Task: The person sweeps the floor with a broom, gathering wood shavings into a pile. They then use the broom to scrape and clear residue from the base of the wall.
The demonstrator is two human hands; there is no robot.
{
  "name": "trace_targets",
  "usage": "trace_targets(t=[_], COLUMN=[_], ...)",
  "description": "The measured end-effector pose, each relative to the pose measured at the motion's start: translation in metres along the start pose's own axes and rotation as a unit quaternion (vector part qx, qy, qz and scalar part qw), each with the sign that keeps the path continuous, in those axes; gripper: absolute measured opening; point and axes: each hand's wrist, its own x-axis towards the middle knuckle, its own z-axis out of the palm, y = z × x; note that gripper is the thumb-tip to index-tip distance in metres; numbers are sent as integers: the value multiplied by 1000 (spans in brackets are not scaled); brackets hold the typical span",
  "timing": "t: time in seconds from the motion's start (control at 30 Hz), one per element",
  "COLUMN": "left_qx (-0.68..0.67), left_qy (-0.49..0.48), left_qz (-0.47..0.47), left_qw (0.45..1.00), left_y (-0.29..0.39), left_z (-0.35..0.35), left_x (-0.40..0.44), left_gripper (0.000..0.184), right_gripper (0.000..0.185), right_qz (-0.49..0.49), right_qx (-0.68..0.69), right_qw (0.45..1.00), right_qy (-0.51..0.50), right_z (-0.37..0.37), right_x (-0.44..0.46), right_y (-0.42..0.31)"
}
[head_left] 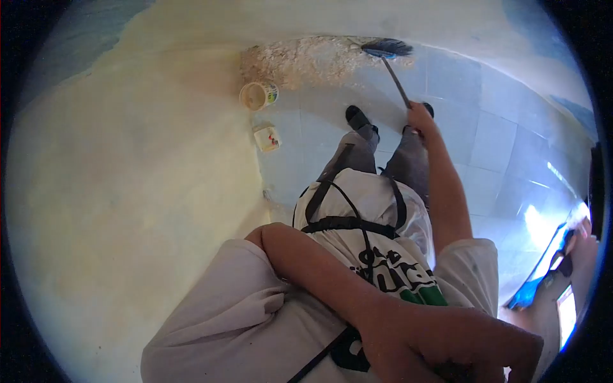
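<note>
My right hand [420,119] is closed around the handle of a broom [397,82]. Its dark bristles with a blue base rest on the floor at the wall's foot, at the right end of a heap of pale rubble and dust [313,60]. Across my chest lies my left arm, and my left hand [447,341] is close to the camera at the lower right with curled fingers. What it holds, if anything, is hidden.
Left of my feet, a white bucket [255,96] lies beside the rubble, with a pale square container [267,138] nearer me. A yellowish wall [128,191] rises on the left. Grey-blue tiles [491,137] cover the floor. A limb-like shape [565,281] shows at the right edge.
</note>
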Motion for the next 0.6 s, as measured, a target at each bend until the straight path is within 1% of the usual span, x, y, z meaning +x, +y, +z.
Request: trace_targets(t=[0.03, 0.07, 0.1, 0.13, 0.17, 0.2, 0.23, 0.27, 0.3, 0.33, 0.4, 0.43, 0.47, 0.5, 0.53, 0.6], left_qx=[10, 20, 10, 22, 34, 25, 122, 216, 308, 396, 514, 567, 615, 678, 729, 792], left_qy=[-22, -43, -46, 6, 58, 54, -9, -75, -110, -139, -106, -18, 69, 155, 239, 359], left_qz=[-35, -69, -71, 91, 246, 240, 96, -49, -160, -262, -283, -333, -377, -322, -261, -281], left_qw=[999, 996, 996, 996, 967, 969, 988, 972, 932, 869, 803, 753, 689, 642, 587, 406], left_y=[5, 6, -5, -27, -40, -27, -1, 27, 51, 70, 92, 109, 127, 144, 160, 207], left_z=[0, 1, 2, 4, 4, -3, -17, -31, -41, -48, -61, -67, -75, -92, -111, -143], left_x=[-1, -1, 3, 9, 14, 14, 10, 9, 14, 19, 19, 18, 15, -2, -28, -81], left_gripper=[19, 17, 17, 16, 16, 16, 17, 18, 21, 25, 29, 32, 35, 40, 46, 48], right_gripper=[30, 34, 37, 37, 37, 37, 37, 37, 37, 37, 37, 36, 35, 30, 30, 24], right_qz=[-44, 44, 134, 142, 126, 131, 169, 207, 227, 245, 250, 270, 288, 272, 269, 276], right_qx=[36, 89, 139, 127, 120, 118, 132, 145, 169, 193, 222, 250, 280, 319, 326, 236], right_qw=[989, 991, 979, 978, 979, 978, 969, 959, 948, 937, 922, 903, 883, 869, 865, 885], right_qy=[139, 88, 62, 79, 104, 114, 122, 131, 147, 158, 195, 220, 244, 263, 271, 292], right_z=[9, -30, -49, -58, -63, -67, -74, -81, -89, -97, -112, -120, -127, -131, -136, -143], right_x=[-1, -53, -81, -104, -122, -137, -151, -160, -166, -167, -156, -143, -127, -111, -93, -59], right_y=[46, 21, 22, 38, 58, 69, 80, 88, 95, 104, 127, 139, 151, 161, 171, 181])
